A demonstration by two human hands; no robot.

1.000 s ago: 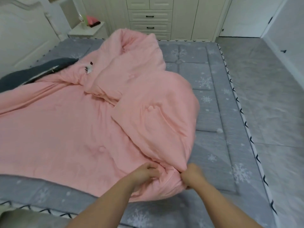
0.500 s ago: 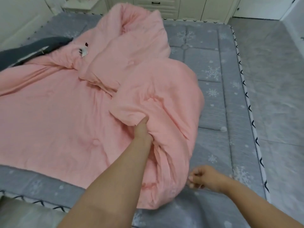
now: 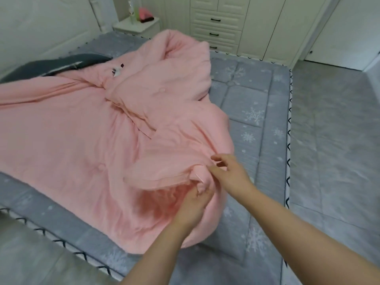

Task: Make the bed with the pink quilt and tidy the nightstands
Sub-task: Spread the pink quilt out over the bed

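Observation:
The pink quilt (image 3: 78, 136) lies crumpled over the grey snowflake bed (image 3: 257, 128), bunched and folded back on its right side. At the quilt's near right corner my left hand (image 3: 195, 204) grips a fold of the fabric from below. My right hand (image 3: 230, 171) reaches in just above it, fingers loosely spread and touching the same fold. A white nightstand (image 3: 136, 27) stands at the far side of the bed with a pink item and a bottle on it.
A dark grey pillow (image 3: 51, 66) lies by the white headboard (image 3: 45, 29) at the left. A cream wardrobe with drawers (image 3: 216, 21) lines the far wall. Grey tiled floor (image 3: 333, 140) runs along the bed's right side.
My left hand has come down from the middle fold to the quilt's near corner. My right hand has risen off the mattress to the quilt. The folded part has spread flatter.

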